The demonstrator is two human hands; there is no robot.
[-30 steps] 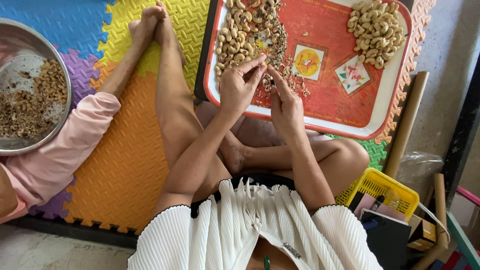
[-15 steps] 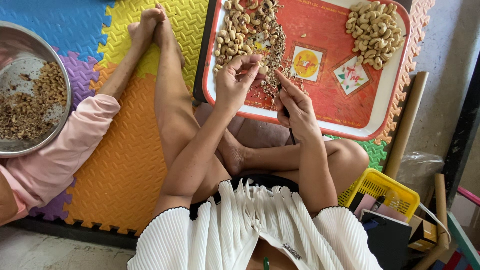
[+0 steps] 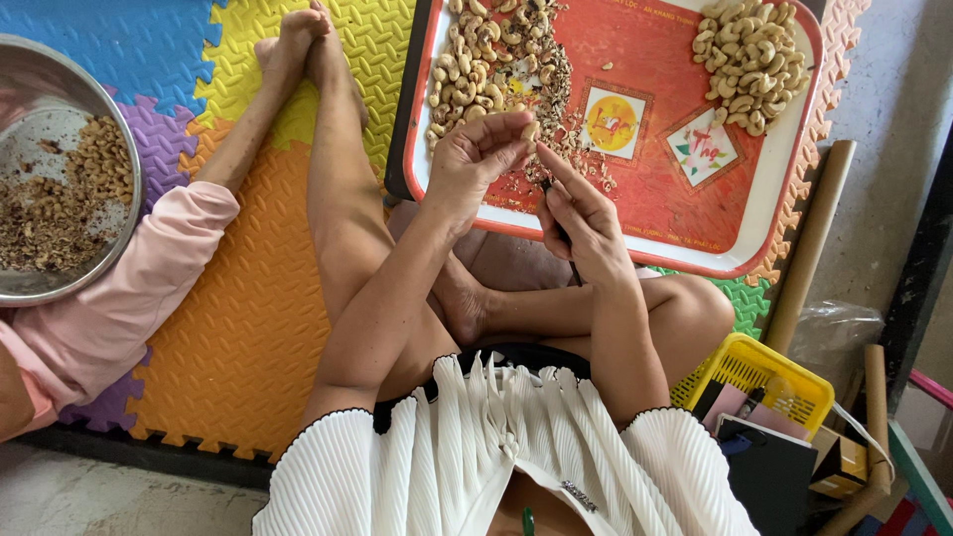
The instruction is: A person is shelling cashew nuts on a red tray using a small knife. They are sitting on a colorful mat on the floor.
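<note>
Nearest the camera is the person's white pleated top (image 3: 496, 447), with bare forearms reaching forward over crossed legs. To the right of the knee sits a yellow basket (image 3: 754, 377) holding dark flat items.

The left hand (image 3: 476, 164) hovers over the near edge of the tray (image 3: 784, 199), its thumb and fingers pressed together on a single nut (image 3: 530, 130), a small pale, curved kernel showing just at the fingertips. The right hand (image 3: 586, 213) is close beside it, closed around a thin dark tool (image 3: 568, 248) whose handle pokes out below the palm; its forefinger stretches toward the nut, and the tool's tip is hidden behind the fingers.

The tray is red with a white rim and printed squares in its middle. Just beyond the hands, brown flakes of skin (image 3: 556, 99) are scattered over the tray. At the far left corner lies a pile (image 3: 472, 60) of darker, still-skinned nuts mixed with flakes. At the far right corner lies a heap (image 3: 745, 60) of clean, cream-coloured kernels, well apart from the first.

Under everything is a foam puzzle mat (image 3: 238, 328) in orange, yellow, blue and purple. At the left edge, another person's pink sleeve (image 3: 109, 308) rests beside a steel bowl (image 3: 119, 159) holding brown nuts and crumbs.
</note>
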